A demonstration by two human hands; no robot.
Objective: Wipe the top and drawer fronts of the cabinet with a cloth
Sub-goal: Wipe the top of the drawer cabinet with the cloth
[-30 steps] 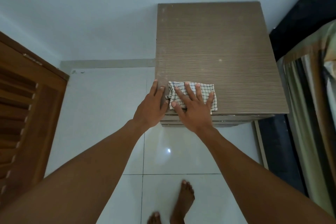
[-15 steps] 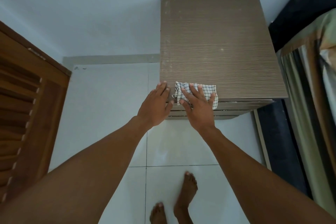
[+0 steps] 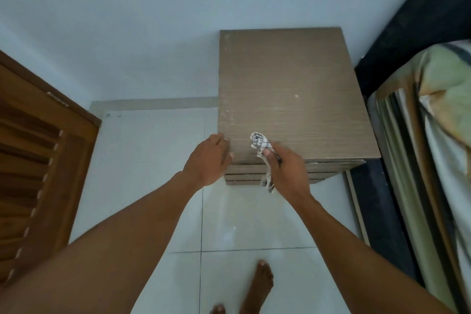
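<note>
**Cloth bunched in right hand at cabinet's front edge**

Right hand (image 3: 285, 171) is closed around the checked cloth (image 3: 260, 144); the cloth is bunched up, w/ a rolled end sticking up past the thumb over the cabinet top (image 3: 288, 89) and a loose tail hanging below the fist in front of the drawer fronts (image 3: 244, 175). Hand sits at the front edge, roughly mid-width, a bit left of centre. Can't tell if the cloth's upper end touches the top or is just above it.

Left hand (image 3: 209, 160) holds nothing: fingers curled loosely, tips resting on the front-left corner of the top, thumb near the edge.

Cabinet stands against the wall, bed (image 3: 433, 140) just beside it on the right, wooden door (image 3: 38, 160) well apart on the left. Bare feet (image 3: 257, 288) on white tile floor (image 3: 142, 160) below.
</note>
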